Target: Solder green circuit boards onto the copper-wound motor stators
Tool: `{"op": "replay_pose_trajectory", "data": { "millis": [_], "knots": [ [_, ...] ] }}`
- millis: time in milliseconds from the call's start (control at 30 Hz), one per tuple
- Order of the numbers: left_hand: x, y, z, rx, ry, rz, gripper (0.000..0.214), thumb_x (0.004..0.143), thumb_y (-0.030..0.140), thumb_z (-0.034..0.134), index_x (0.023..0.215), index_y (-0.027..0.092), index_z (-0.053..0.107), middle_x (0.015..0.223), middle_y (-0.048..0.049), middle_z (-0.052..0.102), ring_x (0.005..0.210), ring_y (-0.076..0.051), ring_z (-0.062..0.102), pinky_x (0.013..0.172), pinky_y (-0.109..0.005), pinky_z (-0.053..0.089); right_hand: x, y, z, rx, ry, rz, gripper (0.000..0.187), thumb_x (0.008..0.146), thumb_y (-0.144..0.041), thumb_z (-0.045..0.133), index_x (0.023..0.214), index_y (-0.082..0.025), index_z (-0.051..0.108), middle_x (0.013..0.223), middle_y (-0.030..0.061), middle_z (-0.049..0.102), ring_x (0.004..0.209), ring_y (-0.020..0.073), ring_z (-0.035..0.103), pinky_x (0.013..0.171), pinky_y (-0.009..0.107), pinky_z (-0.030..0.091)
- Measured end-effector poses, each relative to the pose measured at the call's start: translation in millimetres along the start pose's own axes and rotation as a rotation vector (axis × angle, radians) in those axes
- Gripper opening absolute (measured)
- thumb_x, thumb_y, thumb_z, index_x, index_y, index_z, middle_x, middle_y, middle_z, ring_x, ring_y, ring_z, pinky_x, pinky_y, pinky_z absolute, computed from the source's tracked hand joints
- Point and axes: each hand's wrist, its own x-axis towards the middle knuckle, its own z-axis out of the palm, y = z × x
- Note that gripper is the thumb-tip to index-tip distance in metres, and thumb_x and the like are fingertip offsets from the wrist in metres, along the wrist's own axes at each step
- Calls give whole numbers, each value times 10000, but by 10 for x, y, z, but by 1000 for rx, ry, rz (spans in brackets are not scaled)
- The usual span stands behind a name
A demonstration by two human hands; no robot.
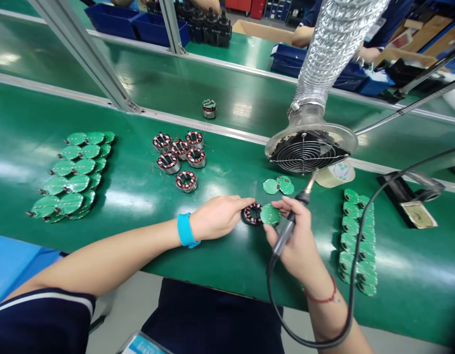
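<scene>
My left hand [218, 216], with a blue wristband, rests on the green bench with its fingers closed on a round motor stator [252, 213] wound with copper coils. My right hand [299, 236] grips a black soldering iron [289, 227] whose tip points up toward the fume fan, and its fingertips also pinch a round green circuit board [270, 215] tilted against the stator. The iron's black cable [354, 275] loops down off the bench edge and back up to the right.
Several stators [179, 155] are grouped mid-bench. Green boards lie in rows at the left [72, 174] and in a column at the right [356, 241]; two more [279, 186] lie under the fume extractor fan [310, 147]. A tape roll [336, 174] and iron stand [411, 201] sit at the right.
</scene>
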Motion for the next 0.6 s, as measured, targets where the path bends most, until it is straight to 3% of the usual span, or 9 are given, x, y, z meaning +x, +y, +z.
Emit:
{"op": "replay_pose_trajectory", "data": {
  "millis": [167,333,433,500,600],
  "knots": [
    [44,-69,-7,135,-45,-24,543,1043,114,380,1543,182,581,1335,-96,772,1180,-258,738,1011,-387,574,139,-161,130,-92,-204,-76,591,992,-184,582,1551,-299,426,1365,123,689,1255,303,708,1030,547,631],
    [-23,1,-45,407,61,-13,390,1037,158,481,1390,136,647,1386,-175,677,1172,-314,643,980,-443,520,157,-95,37,-19,-293,-65,729,957,-184,630,1614,-346,360,1500,106,649,1393,307,642,1137,568,575],
    [-82,78,-35,397,148,222,237,1042,186,509,1200,179,687,1220,-142,687,1102,-297,604,935,-433,491,95,-63,-46,28,-220,-28,751,950,-158,617,1621,-362,348,1574,94,606,1465,285,594,1190,548,531],
    [-89,116,30,388,133,403,251,1076,169,463,1097,241,702,1088,-86,697,1046,-262,599,928,-410,475,48,-35,-82,39,-140,-12,713,966,-146,590,1608,-364,367,1546,81,634,1436,262,623,1184,525,534],
    [-51,145,182,445,89,460,324,1095,134,433,1105,283,721,1043,-60,712,1040,-230,614,938,-382,478,-13,7,-94,46,-83,10,667,982,-149,579,1589,-351,392,1481,75,685,1361,244,681,1135,488,569]
  ]
}}
